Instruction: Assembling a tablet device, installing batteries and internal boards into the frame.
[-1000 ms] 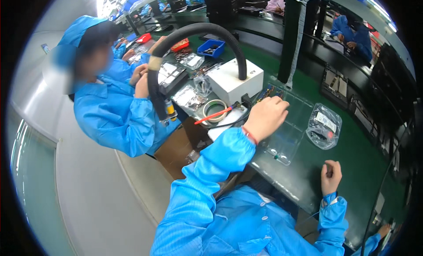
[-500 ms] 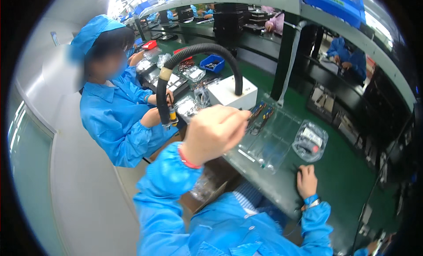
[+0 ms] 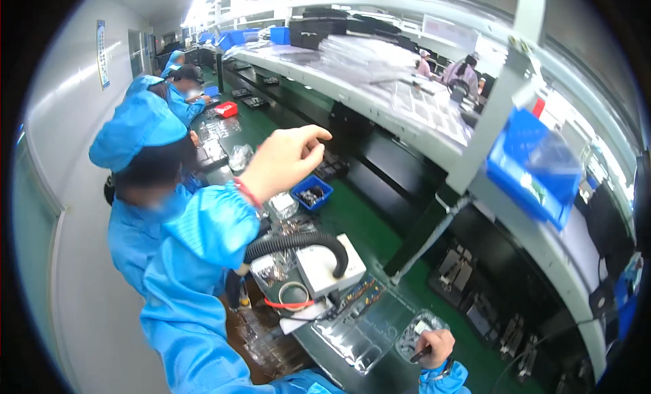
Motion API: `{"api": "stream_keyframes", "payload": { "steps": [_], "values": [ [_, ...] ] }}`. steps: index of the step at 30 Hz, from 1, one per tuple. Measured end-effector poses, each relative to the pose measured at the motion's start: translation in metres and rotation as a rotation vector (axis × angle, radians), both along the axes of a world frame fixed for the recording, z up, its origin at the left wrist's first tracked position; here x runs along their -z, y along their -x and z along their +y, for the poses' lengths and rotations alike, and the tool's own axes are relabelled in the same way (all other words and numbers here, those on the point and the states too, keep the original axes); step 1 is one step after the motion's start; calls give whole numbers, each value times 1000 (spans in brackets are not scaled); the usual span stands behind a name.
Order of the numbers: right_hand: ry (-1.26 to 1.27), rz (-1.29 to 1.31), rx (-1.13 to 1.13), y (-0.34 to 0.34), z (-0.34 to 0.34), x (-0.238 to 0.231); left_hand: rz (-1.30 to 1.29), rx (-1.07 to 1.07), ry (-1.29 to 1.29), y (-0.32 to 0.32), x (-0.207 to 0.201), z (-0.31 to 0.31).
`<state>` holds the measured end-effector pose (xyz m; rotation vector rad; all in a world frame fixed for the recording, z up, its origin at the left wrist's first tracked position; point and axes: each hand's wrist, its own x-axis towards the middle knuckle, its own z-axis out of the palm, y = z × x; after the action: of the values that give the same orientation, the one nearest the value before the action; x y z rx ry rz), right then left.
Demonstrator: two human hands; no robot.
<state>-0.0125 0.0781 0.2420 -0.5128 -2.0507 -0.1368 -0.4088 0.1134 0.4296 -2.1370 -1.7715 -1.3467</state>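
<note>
My left hand (image 3: 288, 162) is raised high over the bench, its forefinger stretched out and apart from the other bent fingers. Nothing shows in it. Low in the view, my right hand (image 3: 439, 345) closes on a slim dark tool (image 3: 420, 354), whose exact kind I cannot make out. That hand is over the edge of a clear plastic package (image 3: 405, 341) with grey contents. Left of it lies a clear compartment tray (image 3: 359, 336), with small coloured wired parts (image 3: 371, 292) at its far end.
A white box (image 3: 324, 264) with a black flexible hose (image 3: 298, 241) stands by the tray. Beside it lie a tape roll (image 3: 293, 292) and a blue bin (image 3: 312, 192) of small parts. A co-worker (image 3: 139, 190) sits at left. A shelf post (image 3: 498, 89) rises at right.
The view has tipped upward, showing more shelf and room. My left hand's forefinger has straightened from a closed grip. My right hand is now over the plastic package rather than beside it.
</note>
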Motion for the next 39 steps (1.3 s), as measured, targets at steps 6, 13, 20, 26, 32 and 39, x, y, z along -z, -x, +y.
{"api": "stream_keyframes", "payload": {
  "steps": [6,13,20,26,32,39],
  "values": [
    [245,-179,-48,27,12,-51,-213,-83,71,73,-28,62],
    [552,-489,-62,7,-20,-40,-357,-197,-26,154,-37,125],
    [847,-513,231,-9,-32,24,-75,-487,-287,239,-18,235],
    [1060,-532,484,-53,-54,73,-46,-676,-261,296,-11,322],
    [1265,-581,729,-83,-68,102,57,-757,-241,322,-13,380],
    [1089,-482,764,-81,-63,126,134,-796,-33,350,2,418]
  ]
}}
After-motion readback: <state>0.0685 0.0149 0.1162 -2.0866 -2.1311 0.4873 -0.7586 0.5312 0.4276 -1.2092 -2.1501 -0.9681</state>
